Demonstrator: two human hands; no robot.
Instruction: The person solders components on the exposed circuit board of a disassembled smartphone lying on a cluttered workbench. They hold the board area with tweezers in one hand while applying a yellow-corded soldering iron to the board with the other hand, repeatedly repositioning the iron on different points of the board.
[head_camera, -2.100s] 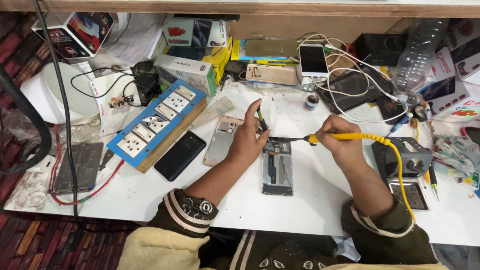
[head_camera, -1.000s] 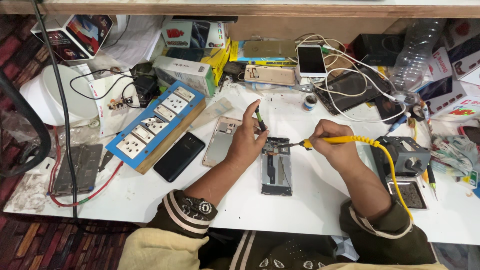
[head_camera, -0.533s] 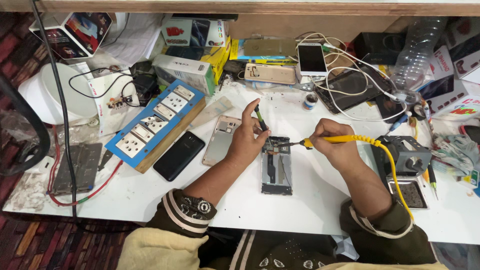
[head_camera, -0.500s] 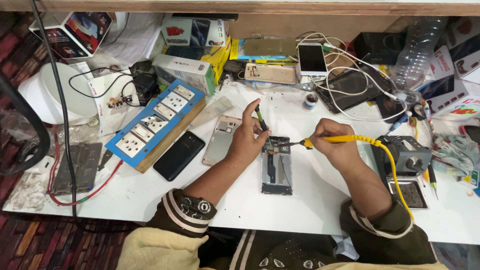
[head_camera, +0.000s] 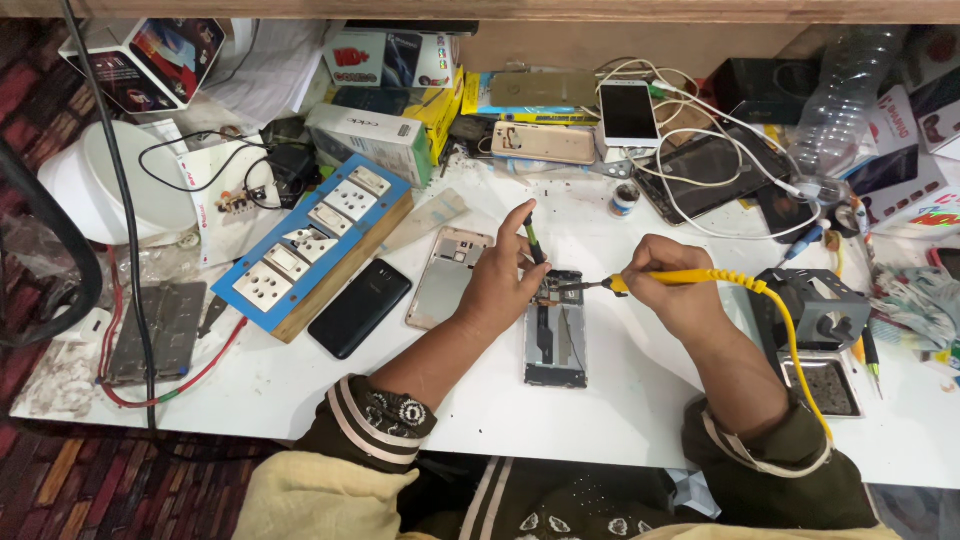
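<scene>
An opened phone (head_camera: 556, 340) lies face down on the white table (head_camera: 640, 410), its insides showing. My left hand (head_camera: 500, 285) rests on its upper end and holds a thin dark tool with a green grip (head_camera: 533, 240). My right hand (head_camera: 675, 295) grips a yellow-handled soldering iron (head_camera: 690, 278). Its metal tip touches the top part of the phone, right beside my left fingers. The iron's yellow cord (head_camera: 795, 350) runs down over my right forearm.
A gold phone back cover (head_camera: 447, 275) and a black phone (head_camera: 360, 307) lie to the left. A blue socket board (head_camera: 310, 245) sits further left. A soldering iron stand (head_camera: 820, 320) is at the right. Boxes, phones, cables and a plastic bottle (head_camera: 845, 85) crowd the back.
My right hand moved the iron a little left, bringing the tip onto the top of the opened phone. My left hand stayed in place.
</scene>
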